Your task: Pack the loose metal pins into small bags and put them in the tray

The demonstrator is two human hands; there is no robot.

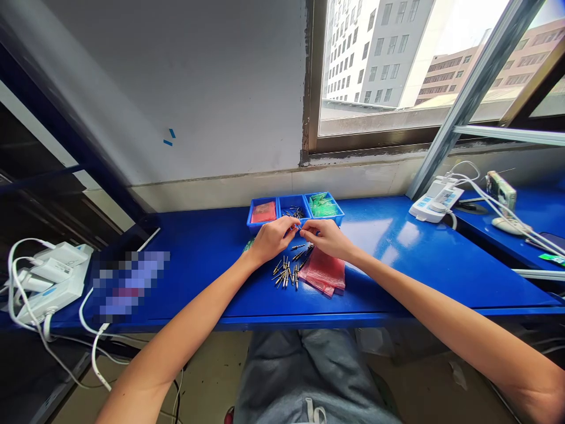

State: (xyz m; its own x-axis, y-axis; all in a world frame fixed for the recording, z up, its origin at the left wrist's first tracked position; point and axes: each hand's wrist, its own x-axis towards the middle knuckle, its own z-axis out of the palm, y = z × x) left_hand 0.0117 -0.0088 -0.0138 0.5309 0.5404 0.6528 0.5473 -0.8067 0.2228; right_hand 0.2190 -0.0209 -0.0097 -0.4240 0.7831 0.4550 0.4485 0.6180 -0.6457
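Note:
Fingertip to fingertip, my left hand (272,238) and my right hand (325,237) meet just in front of a blue three-part bin (251,219). Both are closed in a pinch around something thin and small, mostly hidden by the fingers. Below them a loose pile of small metal pin-like parts (286,273) lies on the blue table (198,277). Several darker slim parts (302,253) lie just above that pile. Red plastic bags (324,272) rest flat under my right wrist. Something green (248,245) shows partly behind my left wrist.
The bin holds red bags (263,212) at left, small dark parts (295,212) in the middle and green bags (322,205) at right. White power strips with cables stand at left (57,277) and right (436,199). A pixelated object (130,282) lies at left.

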